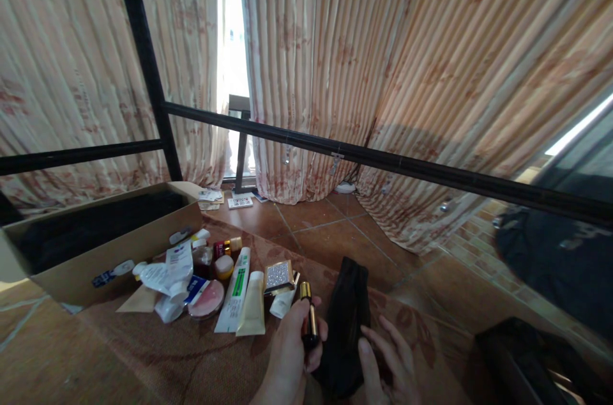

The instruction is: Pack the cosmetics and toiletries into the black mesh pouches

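Observation:
My left hand (286, 354) is closed around a slim black and gold cosmetic tube (310, 322), its gold end pointing up. A soft black pouch (345, 315) lies lengthwise between my hands. Beside the pouch's right edge is my right hand (390, 360), fingers spread; a fingertip seems to touch the fabric. To the left of my left hand lie a glittery square compact (278, 277), a cream-coloured tube (252, 306) and a white tube with a green label (235, 293). Further left are a round pink case (205, 298) and a small yellow-and-white jar (223, 266).
A long cardboard box (119, 258) with dark contents stands at the left. Everything lies on a brown patterned cloth (191, 360). A black metal rail (297, 140) crosses ahead, before curtains (316, 60). A dark object (531, 360) is at the lower right.

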The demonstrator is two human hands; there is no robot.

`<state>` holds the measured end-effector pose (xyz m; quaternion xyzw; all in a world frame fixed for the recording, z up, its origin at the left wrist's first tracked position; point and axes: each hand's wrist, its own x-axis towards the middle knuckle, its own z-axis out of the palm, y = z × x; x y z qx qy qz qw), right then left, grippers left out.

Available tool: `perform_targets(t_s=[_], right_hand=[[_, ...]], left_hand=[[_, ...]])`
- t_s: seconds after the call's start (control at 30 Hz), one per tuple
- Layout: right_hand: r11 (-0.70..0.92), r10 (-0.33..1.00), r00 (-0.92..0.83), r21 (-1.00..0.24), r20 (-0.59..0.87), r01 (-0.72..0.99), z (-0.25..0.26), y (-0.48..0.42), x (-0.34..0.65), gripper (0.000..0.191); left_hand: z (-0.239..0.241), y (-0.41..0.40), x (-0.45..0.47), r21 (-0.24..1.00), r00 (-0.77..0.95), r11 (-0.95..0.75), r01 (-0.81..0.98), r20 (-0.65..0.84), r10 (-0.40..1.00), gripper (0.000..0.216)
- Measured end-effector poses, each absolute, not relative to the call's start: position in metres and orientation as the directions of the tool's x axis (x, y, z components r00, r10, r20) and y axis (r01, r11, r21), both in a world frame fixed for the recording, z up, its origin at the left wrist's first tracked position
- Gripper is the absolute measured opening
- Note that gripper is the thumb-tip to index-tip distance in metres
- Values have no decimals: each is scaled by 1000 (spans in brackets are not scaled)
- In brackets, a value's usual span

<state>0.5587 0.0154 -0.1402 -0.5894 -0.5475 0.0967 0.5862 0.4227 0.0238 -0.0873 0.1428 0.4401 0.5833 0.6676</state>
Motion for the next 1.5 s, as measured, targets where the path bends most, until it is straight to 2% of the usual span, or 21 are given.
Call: perform_targets(t_s=[0.27, 0.47, 0.9, 1.07, 1.23, 1.5], right_hand=[[279, 796, 350, -813, 493, 511, -140, 15, 557, 39], [255, 826, 341, -836, 450, 486, -143, 17, 556, 39], [247, 832, 340, -842, 438, 481, -143, 18, 557, 45], [256, 854, 281, -824, 438, 505, -155, 23, 567, 42], [177, 881, 296, -838, 368, 516, -161, 23, 575, 41], [156, 873, 333, -850, 357, 504, -169, 27, 579, 39]], left_hand=[[-94, 26, 422, 795, -117, 249, -554, -370, 921, 69], [-94, 25, 420, 821, -157, 274, -501, -398, 904, 58], [-85, 16, 417, 891, -192, 235, -389, -328, 925, 37], [-81, 15, 417, 884, -212, 233, -406, -339, 917, 35], [-78, 11, 417, 891, -223, 212, -401, -319, 921, 33], [-80, 8, 416, 923, -237, 180, -339, -269, 933, 35]])
